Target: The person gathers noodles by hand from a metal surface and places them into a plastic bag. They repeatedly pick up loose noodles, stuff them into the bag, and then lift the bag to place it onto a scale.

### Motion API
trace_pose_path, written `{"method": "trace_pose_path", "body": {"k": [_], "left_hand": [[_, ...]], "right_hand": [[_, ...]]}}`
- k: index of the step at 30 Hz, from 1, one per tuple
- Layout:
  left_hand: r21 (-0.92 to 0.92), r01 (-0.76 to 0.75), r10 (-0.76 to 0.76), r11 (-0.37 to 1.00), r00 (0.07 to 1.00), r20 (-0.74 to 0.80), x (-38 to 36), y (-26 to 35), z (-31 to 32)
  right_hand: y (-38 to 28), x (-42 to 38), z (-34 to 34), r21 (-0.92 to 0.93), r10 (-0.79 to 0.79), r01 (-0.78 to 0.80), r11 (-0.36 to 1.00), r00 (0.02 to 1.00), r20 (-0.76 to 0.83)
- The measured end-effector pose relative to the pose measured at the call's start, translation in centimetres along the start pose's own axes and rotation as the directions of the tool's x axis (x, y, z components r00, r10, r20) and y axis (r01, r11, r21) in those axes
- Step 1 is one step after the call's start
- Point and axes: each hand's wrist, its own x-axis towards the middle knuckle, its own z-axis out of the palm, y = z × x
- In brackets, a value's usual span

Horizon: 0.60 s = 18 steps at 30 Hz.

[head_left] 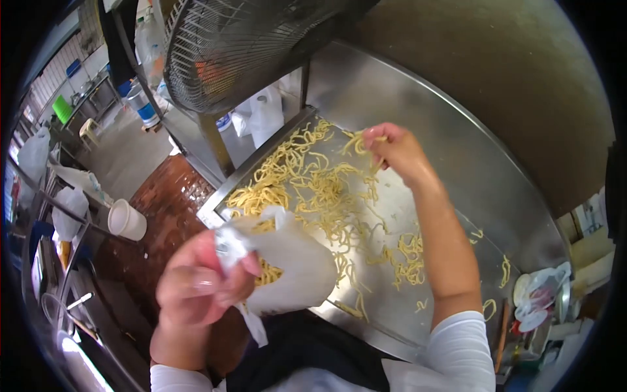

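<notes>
My left hand [209,277] is closed on the gathered handle of a white plastic bag [297,268], held over the near left edge of a steel tray table [450,189]. Through the bag's opening, yellow noodles show inside. Toward the far side of the table, my right hand [395,147] pinches a few strands of noodles, which hang from the fingers. More loose noodles [320,183] lie spread over the metal surface, thickest at the left and scattered toward the right.
A large fan [241,49] stands beyond the table's left side. A white bucket [127,220] sits on the wet red floor at left. Plastic bags and small items [539,294] crowd the table's right end, beside a wooden stick [503,336].
</notes>
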Motion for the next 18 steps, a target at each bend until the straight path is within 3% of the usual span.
{"method": "trace_pose_path", "body": {"k": [3,6,8,9,10,12,13,16,17,18], "left_hand": [[0.012,0.120,-0.118,0.993,0.988,-0.098,0.4,-3.8,-1.9],[0.024,0.197,-0.197,0.980,0.980,0.034,0.8,-5.5,-2.2],[0.402,0.356,-0.368,0.844,0.928,-0.050,1.2,-5.2,-1.9],[0.410,0.451,-0.489,0.793,0.872,-0.013,1.0,-5.3,-2.7],[0.409,0.448,-0.484,0.795,0.875,-0.017,0.7,-5.5,-3.0],[0.722,0.279,-0.432,0.633,0.902,0.029,0.4,-5.4,-3.1],[0.721,0.282,-0.427,0.633,0.904,0.021,0.3,-5.2,-3.1],[0.503,0.371,-0.191,0.780,0.908,-0.373,0.3,-3.6,-3.2],[0.283,0.155,-0.062,0.946,0.949,-0.310,0.7,-3.8,-4.3],[0.077,0.109,-0.072,0.991,0.922,-0.381,1.1,-3.1,-4.7]], "right_hand": [[-3.7,-1.5,-2.4,0.051,-0.039,0.039,0.998,0.999,-0.007],[-8.0,-4.2,-3.7,0.170,-0.131,0.127,0.977,0.991,0.017],[-9.9,-5.2,-3.6,0.205,-0.167,0.155,0.966,0.985,0.045],[-10.7,-5.8,-3.4,0.248,-0.195,0.172,0.954,0.978,0.071],[-11.4,-6.3,-3.1,0.248,-0.198,0.174,0.953,0.977,0.078],[-12.8,-6.9,-2.1,0.368,-0.287,0.211,0.906,0.944,0.166],[-13.3,-7.1,-1.5,0.371,-0.289,0.209,0.905,0.941,0.175],[-14.0,-7.3,0.7,0.491,-0.324,0.170,0.854,0.913,0.248],[-14.0,-7.3,1.5,0.576,-0.368,0.150,0.804,0.886,0.283],[-14.0,-7.2,2.5,0.655,-0.412,0.121,0.746,0.856,0.311]]}}
